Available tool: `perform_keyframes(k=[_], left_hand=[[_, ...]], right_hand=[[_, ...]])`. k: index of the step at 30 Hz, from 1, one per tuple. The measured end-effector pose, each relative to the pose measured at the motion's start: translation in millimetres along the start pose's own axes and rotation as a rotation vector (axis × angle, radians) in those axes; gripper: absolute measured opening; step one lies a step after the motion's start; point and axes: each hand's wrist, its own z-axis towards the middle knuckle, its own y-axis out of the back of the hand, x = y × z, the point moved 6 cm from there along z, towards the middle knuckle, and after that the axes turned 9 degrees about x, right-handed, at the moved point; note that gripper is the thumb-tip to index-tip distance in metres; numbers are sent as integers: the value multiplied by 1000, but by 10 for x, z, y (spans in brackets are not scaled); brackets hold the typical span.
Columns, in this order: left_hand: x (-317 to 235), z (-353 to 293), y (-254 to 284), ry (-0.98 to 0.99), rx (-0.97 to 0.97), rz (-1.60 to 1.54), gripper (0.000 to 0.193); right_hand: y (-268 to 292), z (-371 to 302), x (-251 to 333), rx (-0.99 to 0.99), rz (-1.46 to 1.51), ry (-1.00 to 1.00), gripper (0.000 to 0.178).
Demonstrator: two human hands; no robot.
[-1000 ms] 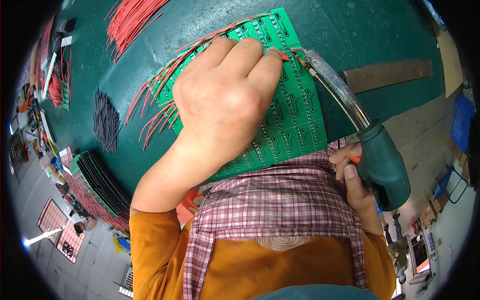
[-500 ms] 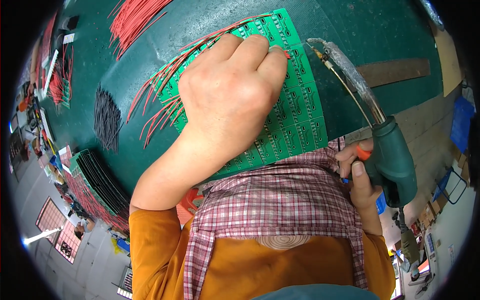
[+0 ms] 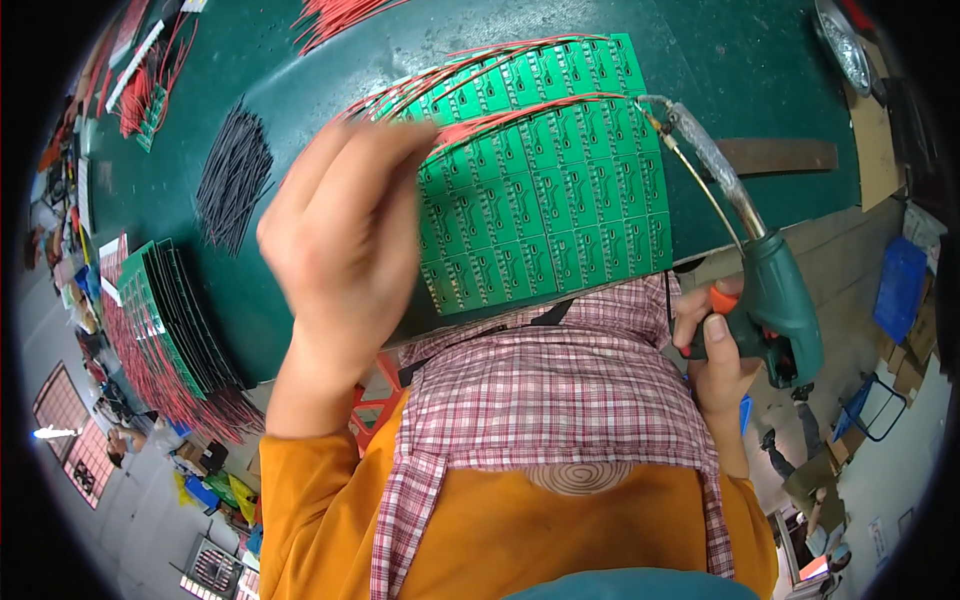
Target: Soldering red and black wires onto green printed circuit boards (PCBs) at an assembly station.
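Observation:
My left hand (image 3: 345, 215), blurred by motion, is over the left end of a green circuit board panel (image 3: 545, 205). Its fingers curl beside the left part of a bundle of red wires (image 3: 500, 120) that runs across the panel; whether they grip any wire is unclear. A second row of red wires (image 3: 480, 62) lies along the panel's far edge. At the right, my right hand (image 3: 715, 340) is closed round the grip of a green soldering gun (image 3: 782, 300) with an orange trigger. Its bent tip, with a thin feed tube beside it, meets the panel's right edge at the wire ends.
Black wires (image 3: 235, 180) lie in a pile left of the panel, red wires (image 3: 340, 18) beyond it. A stack of wired boards (image 3: 165, 320) stands at the table's near left. A brown strip (image 3: 780, 156) lies behind the gun; a metal dish (image 3: 843, 48) is at the far right.
My left hand has moved left, off the panel's middle, uncovering the second bundle of red wires. The soldering gun's tip now meets the panel's right edge. The whole view has shifted a little.

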Motion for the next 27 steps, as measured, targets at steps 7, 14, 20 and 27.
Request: perform_keyframes(k=[7, 14, 20, 27], left_hand=[[261, -840, -122, 301, 94, -222, 14], [262, -793, -307, 216, 9, -331, 15], [232, -727, -314, 177, 0, -276, 15], [431, -704, -64, 91, -90, 19, 18]], right_hand=[[-106, 489, 74, 4, -31, 231, 35], [-183, 683, 67, -13, -20, 248, 40], [-139, 856, 94, 56, -95, 284, 54], [-244, 449, 110, 149, -69, 173, 41]])
